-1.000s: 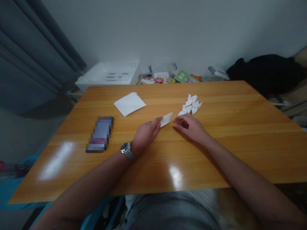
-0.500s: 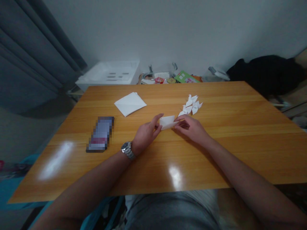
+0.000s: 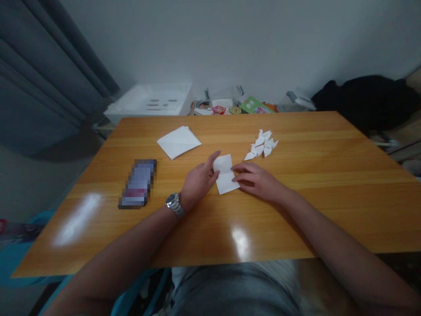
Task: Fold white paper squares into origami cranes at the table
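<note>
A small white sheet of paper (image 3: 225, 174) lies opened out before me, with a crease running across its middle. At its left edge, my left hand (image 3: 201, 179) pinches it between thumb and fingers; a metal watch (image 3: 175, 204) is on that wrist. My right hand (image 3: 255, 180) is at the sheet's right edge, fingers apart, their tips touching the paper. Several folded white paper birds (image 3: 264, 144) sit in a cluster beyond my right hand. Farther back on the left lies a larger white folded paper (image 3: 179, 142).
A pixelated phone (image 3: 138, 183) lies on the left of the wooden table (image 3: 312, 175). Behind the far edge are a white plastic tray (image 3: 158, 98), a green packet (image 3: 255, 105) and other small items. Something black (image 3: 365, 101) is at the right.
The small paper has been unfolded from a narrow strip into a taller creased sheet. My right hand has come slightly nearer to me, its fingers now spread along the edge.
</note>
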`<state>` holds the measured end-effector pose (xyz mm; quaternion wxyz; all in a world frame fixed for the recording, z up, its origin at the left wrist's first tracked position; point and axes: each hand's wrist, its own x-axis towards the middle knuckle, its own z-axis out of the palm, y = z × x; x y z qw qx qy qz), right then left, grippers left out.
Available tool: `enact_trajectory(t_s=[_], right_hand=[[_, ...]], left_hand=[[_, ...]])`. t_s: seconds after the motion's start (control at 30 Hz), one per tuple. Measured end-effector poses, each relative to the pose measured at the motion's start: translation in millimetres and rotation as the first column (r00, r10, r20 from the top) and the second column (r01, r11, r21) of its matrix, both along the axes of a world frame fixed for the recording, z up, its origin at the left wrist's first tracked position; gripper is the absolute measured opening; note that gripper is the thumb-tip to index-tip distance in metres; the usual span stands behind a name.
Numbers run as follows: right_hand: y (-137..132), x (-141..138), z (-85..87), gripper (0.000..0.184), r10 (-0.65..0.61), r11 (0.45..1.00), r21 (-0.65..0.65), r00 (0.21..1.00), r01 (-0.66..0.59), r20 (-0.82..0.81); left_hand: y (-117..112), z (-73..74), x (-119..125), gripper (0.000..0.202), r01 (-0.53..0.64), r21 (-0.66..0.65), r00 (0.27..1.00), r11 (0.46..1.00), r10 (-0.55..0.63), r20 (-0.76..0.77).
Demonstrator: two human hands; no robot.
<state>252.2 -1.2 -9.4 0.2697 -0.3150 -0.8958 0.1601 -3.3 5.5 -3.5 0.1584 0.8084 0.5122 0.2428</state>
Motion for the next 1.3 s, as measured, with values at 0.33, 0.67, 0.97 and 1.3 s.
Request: enact_trajectory(t_s=[0.33,0.67,0.97,1.3], right_hand=[[-8.2,-7.3,0.7,0.037,0.046,0.999,-0.028,0.987,-0.042,0.156],[-7.0,-7.8,1.2,0.043,-0.051,0.998,-0.036,0.988,0.057,0.147],[-4.4,-3.3,-0.9,0.033,-0.091,0.994,-0.047,0.992,0.096,0.091],[-0.6,6.2,-1.9,0.031,-0.089,0.995,-0.036,0.984,0.096,0.156]], left_hand=[[2.8,5.1,-2.4,0.064,-0.025,0.273,0.993,0.962,0.056,-0.106],[-5.6,1.2,-3.3,0.045,0.3,0.143,0.905,0.943,-0.235,-0.355],[-2.8,2.7,-9.4,0.038,0.377,0.114,0.879,0.919,-0.316,-0.357],[-0.1,-0.9,-13.2,0.038,0.453,0.028,0.852,0.891,-0.423,-0.309]])
